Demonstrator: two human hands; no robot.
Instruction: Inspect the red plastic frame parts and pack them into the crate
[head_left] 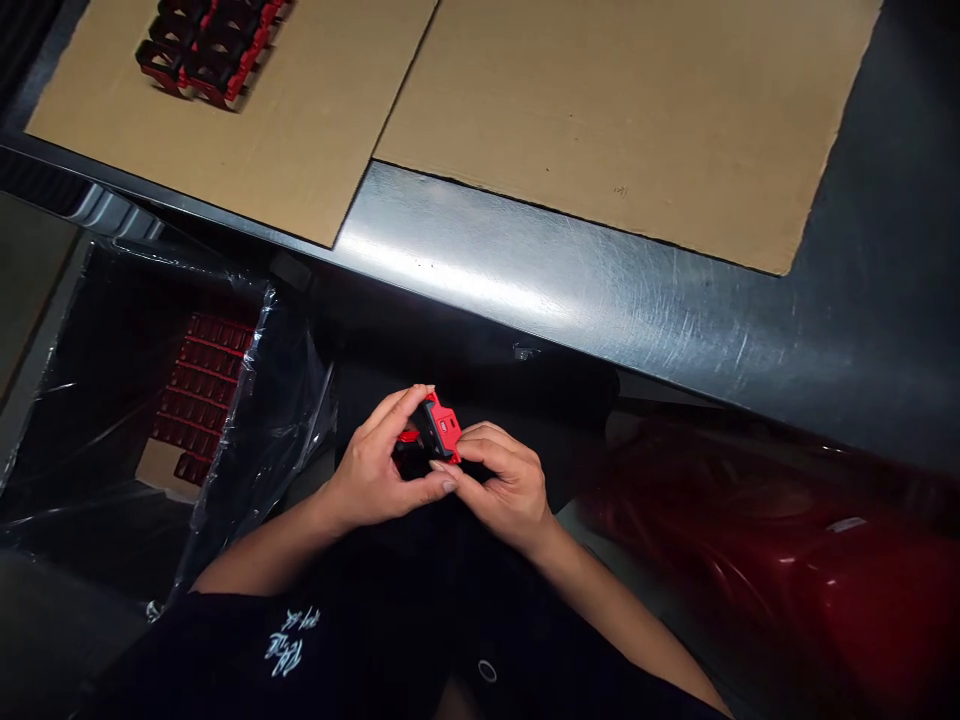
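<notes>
Below the table's edge, over my lap, both hands meet on a small red and black plastic part [439,427]. My left hand [375,465] pinches it from the left, thumb underneath and fingers curled over the top. My right hand [504,488] grips it from the right with curled fingers. Part of the piece is hidden behind my fingers.
A steel table [570,290] carries two cardboard sheets [622,110]; several red and black parts [206,45] are lined up on the left sheet. At my left stands a plastic-lined box [112,400] with rows of red parts [202,390]. A dark red bag [787,560] lies at my right.
</notes>
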